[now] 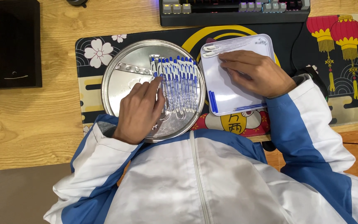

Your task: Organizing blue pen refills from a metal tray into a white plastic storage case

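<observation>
Wooden desk (25, 124), left hand (139, 111) fingers together on pens (179, 83), right hand (257, 72) flat on white tray (228, 97)

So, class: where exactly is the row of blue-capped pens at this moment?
In the head view, the blue-capped pens lie side by side on the round metal tray, left of the white tray, with the left hand touching their left end.

No packages, labels, signs or screens show here. The nearest to printed matter is the desk mat (336, 62), black with white flowers, 2 red lanterns at its right end and a yellow ring.
</observation>
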